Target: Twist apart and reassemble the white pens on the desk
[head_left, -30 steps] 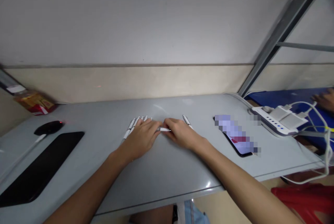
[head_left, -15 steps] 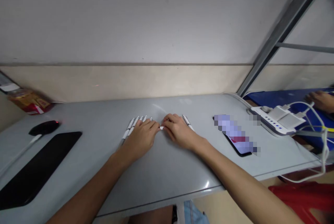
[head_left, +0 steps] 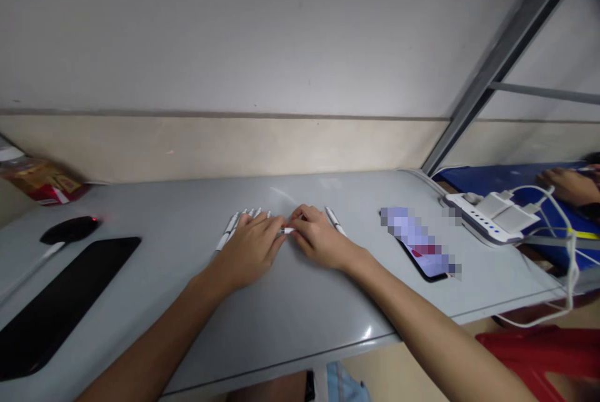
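Pinching a slim white cylindrical pen (head_left: 288, 231) between left hand (head_left: 252, 243) and right hand (head_left: 321, 237) over the glossy grey bench (head_left: 300, 308), we are apparently fitting or parting its sections, so the next move probably calls for steady end-to-end alignment.

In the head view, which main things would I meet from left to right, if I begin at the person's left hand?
Left hand → white pen part → right hand → phone → power strip → another person's hand.

white pens (head_left: 227, 231), phone (head_left: 419, 244) on grey desk (head_left: 290, 314)
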Demonstrator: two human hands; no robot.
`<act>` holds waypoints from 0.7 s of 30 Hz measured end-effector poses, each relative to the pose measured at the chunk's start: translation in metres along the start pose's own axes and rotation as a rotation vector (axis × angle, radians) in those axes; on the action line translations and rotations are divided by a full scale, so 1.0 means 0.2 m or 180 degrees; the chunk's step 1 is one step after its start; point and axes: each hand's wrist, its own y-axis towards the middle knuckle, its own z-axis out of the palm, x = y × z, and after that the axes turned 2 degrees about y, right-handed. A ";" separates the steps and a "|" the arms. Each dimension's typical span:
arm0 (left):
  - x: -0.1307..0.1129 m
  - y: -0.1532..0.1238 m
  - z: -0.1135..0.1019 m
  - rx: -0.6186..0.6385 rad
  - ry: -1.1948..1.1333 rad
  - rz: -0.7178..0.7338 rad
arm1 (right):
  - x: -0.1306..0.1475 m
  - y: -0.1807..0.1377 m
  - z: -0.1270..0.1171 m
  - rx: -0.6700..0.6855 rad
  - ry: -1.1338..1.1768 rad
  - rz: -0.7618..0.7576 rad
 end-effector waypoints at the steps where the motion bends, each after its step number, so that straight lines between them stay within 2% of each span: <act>1: 0.00 0.00 0.00 0.0043 0.0037 0.0001 | 0.00 0.00 0.00 -0.0024 0.0016 -0.0014; 6: 0.00 0.01 0.00 0.0128 0.0140 -0.0022 | -0.02 0.00 -0.01 -0.0087 0.0144 0.0035; 11: -0.01 0.02 -0.01 -0.0031 0.0082 0.0079 | -0.03 0.00 0.01 -0.0193 -0.0018 0.0104; 16: -0.02 0.03 -0.01 -0.0108 0.0034 -0.0166 | -0.05 0.01 0.03 -0.0372 -0.0251 0.0127; 21: -0.03 0.03 -0.02 -0.0212 -0.0375 -0.0325 | -0.06 0.00 0.00 -0.0581 -0.0117 0.0201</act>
